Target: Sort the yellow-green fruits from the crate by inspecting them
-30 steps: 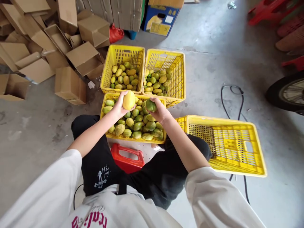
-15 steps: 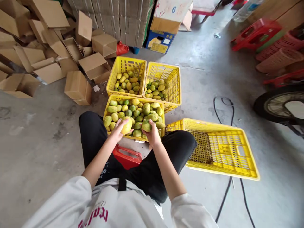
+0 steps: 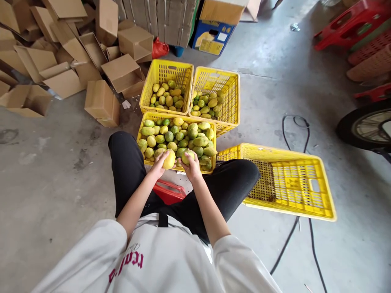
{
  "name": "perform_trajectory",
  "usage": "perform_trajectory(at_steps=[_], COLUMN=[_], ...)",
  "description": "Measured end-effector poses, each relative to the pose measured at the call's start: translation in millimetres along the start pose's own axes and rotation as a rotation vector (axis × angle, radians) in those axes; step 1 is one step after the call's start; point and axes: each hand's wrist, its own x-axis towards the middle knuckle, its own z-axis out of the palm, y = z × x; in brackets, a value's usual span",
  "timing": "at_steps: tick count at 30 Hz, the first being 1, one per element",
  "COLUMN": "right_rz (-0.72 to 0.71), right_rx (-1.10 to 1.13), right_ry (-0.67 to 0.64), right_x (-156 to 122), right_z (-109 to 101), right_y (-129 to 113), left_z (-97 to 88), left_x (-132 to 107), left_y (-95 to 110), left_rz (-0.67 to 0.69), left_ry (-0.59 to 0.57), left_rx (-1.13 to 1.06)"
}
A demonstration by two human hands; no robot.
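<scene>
A grey concrete floor (image 3: pixel 269 95) spreads around the near crate (image 3: pixel 215 138), a yellow one filled with green and yellow fruit (image 3: pixel 200 141). Beyond the near crate and to its left, brown cardboard boxes (image 3: pixel 102 101) lie in a jumbled heap; farther behind it stands a blue carton (image 3: pixel 212 38). Just past its far rim sit two more yellow crates side by side, the back-left crate (image 3: pixel 166 72) and the back-right crate (image 3: pixel 230 93), each partly filled with similar fruit. To its right is a fourth yellow crate (image 3: pixel 299 185), and well off on that side a wheel (image 3: pixel 346 128).

Above the near rim of the near crate, the left hand (image 3: pixel 158 166) has its fingers curled around a yellow fruit (image 3: pixel 169 160). Just beside it, the right hand (image 3: pixel 191 166) grips a yellow-green fruit (image 3: pixel 187 156), its fingers wrapped about the sides. On the person's side of the near crate, a red plastic object (image 3: pixel 169 192) shows between the legs.
</scene>
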Motion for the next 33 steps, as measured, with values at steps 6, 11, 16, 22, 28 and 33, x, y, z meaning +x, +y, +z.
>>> perform_trajectory(at_steps=[6,11,16,22,28,33], right_rz=[0.048,0.131,0.197,0.063,0.093,0.072], right_rx=[-0.069,-0.036,0.029,-0.018,-0.019,-0.041], right_ry=[-0.003,0.013,0.151,0.076,0.131,0.047], right_x=[3,0,4,3,4,10], right_z=[0,16,20,17,16,12], right_y=[3,9,12,15,20,20], left_z=[-11.1,-7.1,-5.2,-4.9,-0.9,0.6], left_x=[10,14,10,10,4,8], left_y=[-9,-4,0,-1,-5,-6], left_rz=[0.105,0.038,-0.039,-0.034,0.01,0.031], left_ry=[-0.025,0.071,0.092,0.049,0.014,0.077], left_rx=[-0.071,-0.071,-0.039,-0.039,-0.012,-0.068])
